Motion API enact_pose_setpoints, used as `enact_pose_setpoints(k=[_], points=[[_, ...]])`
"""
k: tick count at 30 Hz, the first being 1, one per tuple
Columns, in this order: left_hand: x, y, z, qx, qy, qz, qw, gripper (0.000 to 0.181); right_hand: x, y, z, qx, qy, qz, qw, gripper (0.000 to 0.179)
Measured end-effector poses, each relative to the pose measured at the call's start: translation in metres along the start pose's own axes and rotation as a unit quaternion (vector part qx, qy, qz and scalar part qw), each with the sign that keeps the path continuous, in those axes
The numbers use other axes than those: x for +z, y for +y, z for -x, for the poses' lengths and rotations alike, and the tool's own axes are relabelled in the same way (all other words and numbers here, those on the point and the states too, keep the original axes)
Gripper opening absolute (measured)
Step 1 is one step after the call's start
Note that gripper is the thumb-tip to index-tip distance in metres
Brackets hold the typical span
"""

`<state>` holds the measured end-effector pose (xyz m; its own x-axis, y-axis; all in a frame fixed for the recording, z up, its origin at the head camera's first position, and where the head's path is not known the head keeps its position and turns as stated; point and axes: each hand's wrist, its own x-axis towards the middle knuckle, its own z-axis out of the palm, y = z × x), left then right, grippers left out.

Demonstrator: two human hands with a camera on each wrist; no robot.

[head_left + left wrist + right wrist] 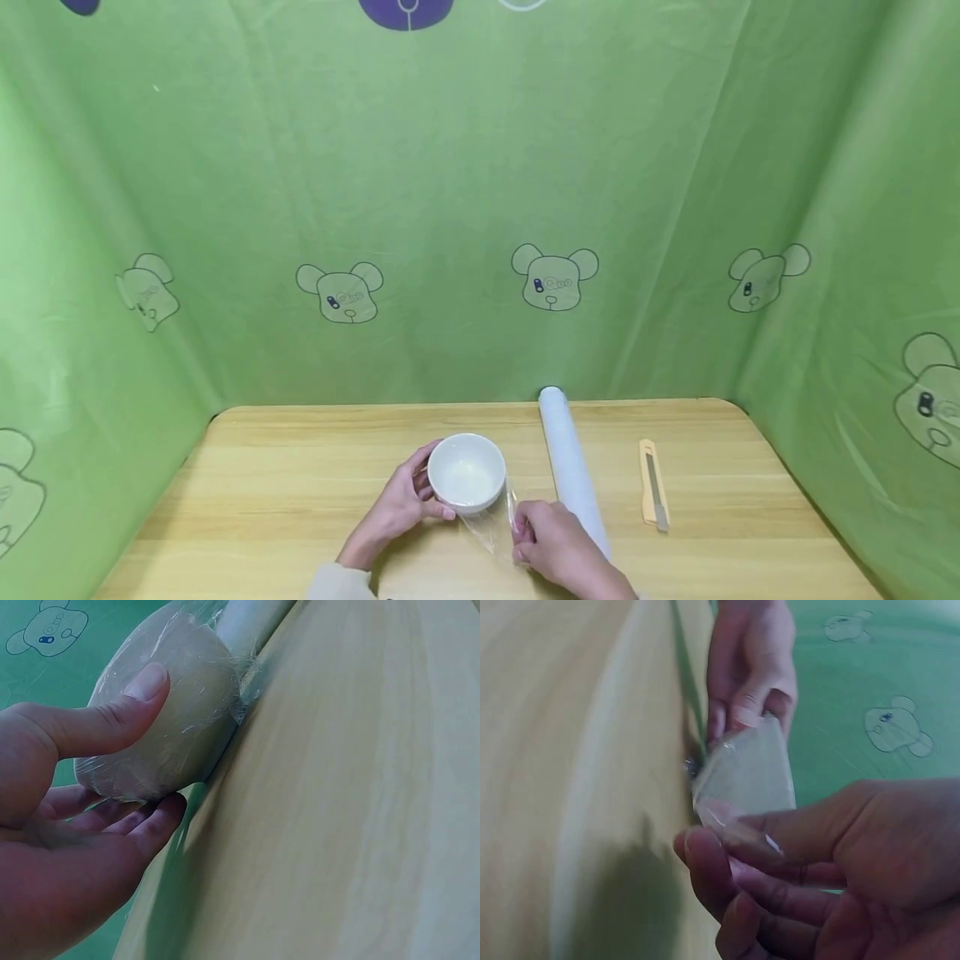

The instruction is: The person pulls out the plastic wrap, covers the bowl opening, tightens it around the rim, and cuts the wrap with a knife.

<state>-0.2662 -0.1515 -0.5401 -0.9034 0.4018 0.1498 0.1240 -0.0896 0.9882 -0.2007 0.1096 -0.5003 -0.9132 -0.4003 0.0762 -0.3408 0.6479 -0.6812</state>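
Observation:
In the head view a white bowl point(467, 468) sits over the wooden table, its opening facing up. My left hand point(397, 507) grips it from the left, thumb near the front and fingers behind. The left wrist view shows the thumb pressed on the side of the bowl point(176, 739), with crinkled clear plastic wrap point(238, 671) clinging to it. To the right of the bowl, my right hand point(557, 542) pinches a loose end of the wrap point(483, 531), which stretches from the bowl's side. The right wrist view has thumb and forefinger closed together on that film.
A long white roll point(568, 458) lies just right of the right hand, running toward the back edge. Farther right rests a pale orange utility knife point(648, 492) with its blade out toward the front. Green printed curtains point(450, 333) enclose the table point(285, 467).

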Motion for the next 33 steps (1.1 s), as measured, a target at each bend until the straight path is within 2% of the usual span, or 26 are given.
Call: enact_pose_setpoints(k=[3, 7, 15, 18, 23, 25, 33], points=[[0.001, 0.000, 0.000, -0.005, 0.002, -0.001, 1.0000, 0.105, 0.008, -0.002, -0.002, -0.004, 0.037, 0.055, 0.9978, 0.034], [0.001, 0.002, 0.000, -0.009, 0.003, 0.001, 1.0000, 0.105, 0.019, -0.004, -0.006, 0.002, 0.081, 0.121, 0.9894, 0.039], [0.001, 0.003, 0.002, -0.010, 0.000, 0.001, 0.9999, 0.105, 0.035, -0.005, -0.016, 0.014, 0.145, 0.175, 0.9738, 0.036], [0.002, 0.005, 0.002, -0.009, -0.003, 0.003, 0.9999, 0.105, 0.035, -0.006, -0.019, 0.030, 0.142, 0.161, 0.9762, 0.034], [0.002, 0.006, 0.003, -0.014, -0.011, 0.003, 0.9998, 0.106, 0.032, -0.006, -0.023, 0.087, 0.115, 0.117, 0.9827, 0.032], [0.002, 0.005, 0.003, -0.017, -0.014, 0.002, 0.9998, 0.107, 0.031, -0.005, -0.023, 0.098, 0.111, 0.101, 0.9837, 0.031], [0.002, 0.003, 0.004, -0.011, -0.015, -0.005, 0.9998, 0.107, 0.035, -0.003, -0.027, 0.066, 0.138, -0.006, 0.9882, 0.024]])
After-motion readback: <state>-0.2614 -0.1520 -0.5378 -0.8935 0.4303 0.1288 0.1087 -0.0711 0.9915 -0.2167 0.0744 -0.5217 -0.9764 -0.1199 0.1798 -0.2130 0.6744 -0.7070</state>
